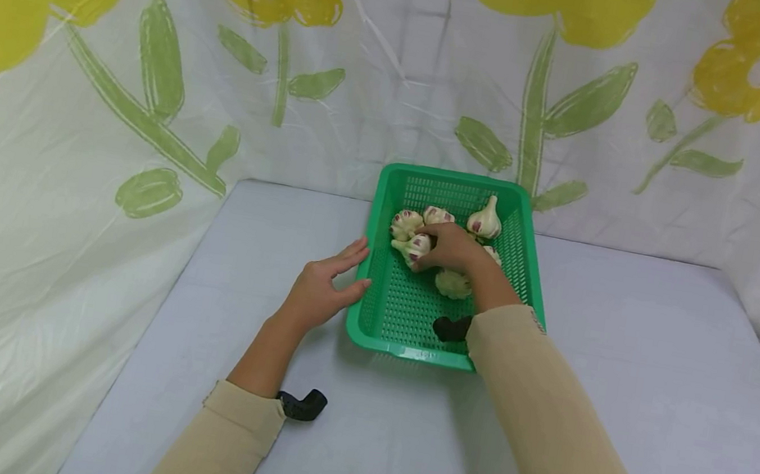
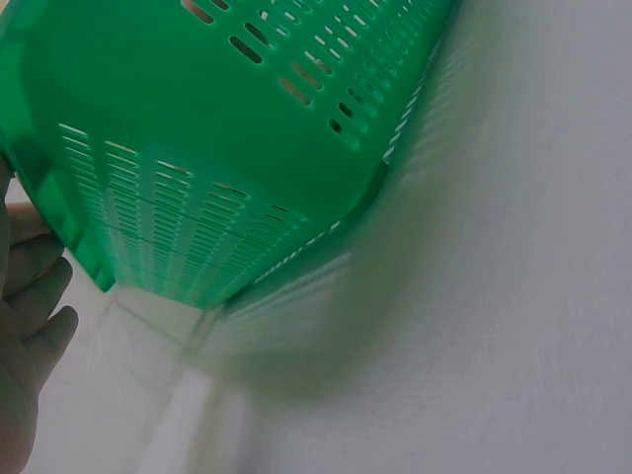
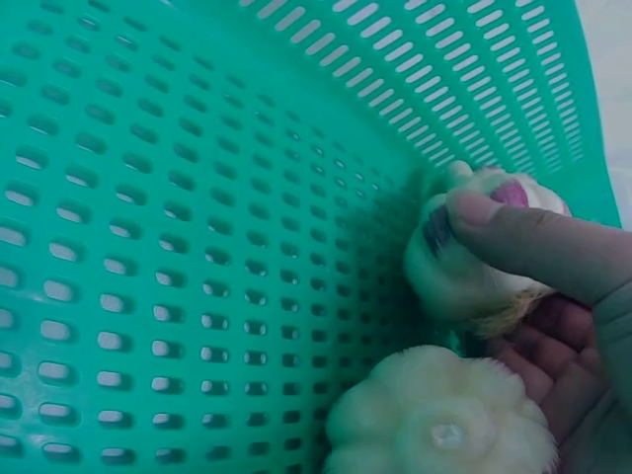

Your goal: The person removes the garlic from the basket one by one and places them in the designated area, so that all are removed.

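A green plastic basket (image 1: 421,354) with slotted walls stands on the table, holding several garlic bulbs. Inside it my right hand (image 1: 456,251) grips one white-and-purple garlic bulb (image 1: 412,249), thumb on one side and fingers curled behind it. The right wrist view shows that garlic bulb (image 3: 479,262) near the basket's wall, with another bulb (image 3: 441,415) close below. At the basket's left rim is my left hand (image 1: 317,291), fingers extended and thumb apart. Its fingertips (image 2: 54,331) are beside the rim in the left wrist view. My right hand partly hides the bulbs under it.
One garlic bulb (image 1: 485,221) sits at the basket's back right, two more along the left. A white table (image 1: 627,375) lies beneath. Behind it hangs a white sheet (image 1: 396,132) with painted yellow flowers. Black devices (image 1: 303,405) are at both wrists.
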`<action>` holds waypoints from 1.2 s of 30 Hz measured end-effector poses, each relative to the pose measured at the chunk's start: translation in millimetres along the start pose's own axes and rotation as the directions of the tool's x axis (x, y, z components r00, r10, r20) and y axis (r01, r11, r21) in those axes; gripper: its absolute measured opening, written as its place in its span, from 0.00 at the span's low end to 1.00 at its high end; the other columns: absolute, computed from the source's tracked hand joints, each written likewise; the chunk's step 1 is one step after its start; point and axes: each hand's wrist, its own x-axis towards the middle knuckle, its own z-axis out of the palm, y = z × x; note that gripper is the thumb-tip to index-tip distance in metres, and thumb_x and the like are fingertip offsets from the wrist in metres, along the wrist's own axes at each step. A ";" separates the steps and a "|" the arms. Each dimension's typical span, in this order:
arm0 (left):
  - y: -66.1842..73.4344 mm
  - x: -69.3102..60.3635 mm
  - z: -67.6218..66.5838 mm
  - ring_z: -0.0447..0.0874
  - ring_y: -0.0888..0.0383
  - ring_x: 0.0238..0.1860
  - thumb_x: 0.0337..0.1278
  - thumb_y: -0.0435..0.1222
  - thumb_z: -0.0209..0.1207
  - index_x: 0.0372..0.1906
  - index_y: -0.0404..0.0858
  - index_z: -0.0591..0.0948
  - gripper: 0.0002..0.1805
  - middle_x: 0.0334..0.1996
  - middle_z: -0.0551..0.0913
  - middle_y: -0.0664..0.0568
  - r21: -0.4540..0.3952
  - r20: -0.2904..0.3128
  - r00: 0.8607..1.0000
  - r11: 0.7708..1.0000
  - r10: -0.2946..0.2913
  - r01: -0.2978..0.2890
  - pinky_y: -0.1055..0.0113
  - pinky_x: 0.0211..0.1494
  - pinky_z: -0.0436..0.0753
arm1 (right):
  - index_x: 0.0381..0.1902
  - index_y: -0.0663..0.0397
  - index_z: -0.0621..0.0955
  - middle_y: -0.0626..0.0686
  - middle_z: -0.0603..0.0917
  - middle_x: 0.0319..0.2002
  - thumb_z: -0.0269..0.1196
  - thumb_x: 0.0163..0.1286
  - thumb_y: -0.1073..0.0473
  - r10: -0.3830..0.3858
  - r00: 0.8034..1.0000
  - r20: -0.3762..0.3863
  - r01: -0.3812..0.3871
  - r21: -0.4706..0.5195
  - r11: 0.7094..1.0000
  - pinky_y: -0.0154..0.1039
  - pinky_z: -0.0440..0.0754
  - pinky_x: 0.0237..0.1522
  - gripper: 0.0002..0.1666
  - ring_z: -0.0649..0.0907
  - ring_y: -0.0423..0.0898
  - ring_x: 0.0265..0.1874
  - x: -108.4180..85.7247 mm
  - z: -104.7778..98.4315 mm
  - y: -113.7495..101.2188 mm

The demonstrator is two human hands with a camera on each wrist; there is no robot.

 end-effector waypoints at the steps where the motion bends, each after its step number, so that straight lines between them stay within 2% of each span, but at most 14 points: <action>1: -0.1 -0.1 0.0 0.68 0.59 0.70 0.62 0.42 0.63 0.68 0.39 0.73 0.30 0.70 0.69 0.57 0.000 0.000 1.000 1.000 0.000 0.000 0.58 0.69 0.72 | 0.70 0.52 0.71 0.60 0.70 0.69 0.74 0.57 0.50 -0.002 1.000 -0.001 0.002 0.005 1.000 0.55 0.73 0.64 0.45 0.72 0.59 0.66 -0.5 -0.6 -0.3; 9: 1.0 -0.1 0.1 0.68 0.60 0.71 0.61 0.42 0.63 0.68 0.40 0.73 0.30 0.70 0.69 0.58 -0.006 0.008 1.000 1.000 -0.017 0.017 0.59 0.69 0.72 | 0.71 0.52 0.70 0.59 0.72 0.68 0.73 0.58 0.49 -0.022 1.000 -0.015 0.022 0.016 1.000 0.54 0.74 0.64 0.44 0.72 0.58 0.66 -3.1 -3.1 0.6; 16: 1.8 0.1 0.0 0.68 0.59 0.70 0.61 0.41 0.64 0.68 0.39 0.73 0.30 0.70 0.69 0.58 -0.011 0.005 1.000 1.000 -0.015 0.015 0.59 0.70 0.71 | 0.72 0.50 0.69 0.58 0.71 0.69 0.72 0.59 0.45 0.013 0.999 -0.030 -0.013 0.010 1.000 0.56 0.72 0.64 0.46 0.70 0.59 0.67 -3.0 -6.9 2.4; 21: 2.2 0.0 0.4 0.69 0.59 0.70 0.61 0.40 0.64 0.67 0.38 0.74 0.30 0.70 0.70 0.56 -0.016 0.002 1.000 1.000 0.000 0.000 0.59 0.69 0.72 | 0.73 0.51 0.67 0.57 0.72 0.69 0.72 0.59 0.45 0.026 0.999 -0.048 -0.021 0.094 0.995 0.55 0.74 0.63 0.48 0.71 0.57 0.67 -5.4 -8.2 3.7; 27: 2.8 -0.3 1.0 0.70 0.58 0.69 0.61 0.41 0.64 0.67 0.38 0.74 0.30 0.70 0.70 0.56 0.000 0.004 1.000 1.000 0.001 -0.001 0.58 0.69 0.72 | 0.74 0.50 0.65 0.57 0.71 0.70 0.73 0.59 0.47 0.060 0.996 -0.071 -0.042 0.230 0.972 0.53 0.75 0.62 0.49 0.73 0.55 0.65 -12.3 -9.3 0.5; 32: 3.8 -0.1 -0.1 0.69 0.57 0.70 0.61 0.41 0.64 0.68 0.38 0.73 0.30 0.70 0.70 0.56 0.001 0.009 1.000 1.000 0.001 -0.001 0.58 0.69 0.72 | 0.76 0.46 0.62 0.54 0.68 0.73 0.73 0.59 0.46 0.074 0.993 -0.095 -0.046 0.274 0.961 0.53 0.75 0.63 0.51 0.72 0.54 0.67 -14.0 -11.4 -1.6; 36: 3.0 0.5 -1.5 0.69 0.58 0.70 0.62 0.41 0.63 0.68 0.38 0.73 0.30 0.70 0.69 0.57 0.011 0.007 1.000 1.000 0.008 -0.008 0.59 0.69 0.72 | 0.74 0.44 0.67 0.53 0.73 0.68 0.73 0.59 0.46 0.048 0.992 -0.118 -0.012 0.286 0.958 0.52 0.76 0.62 0.47 0.74 0.52 0.64 -11.0 -13.6 -5.4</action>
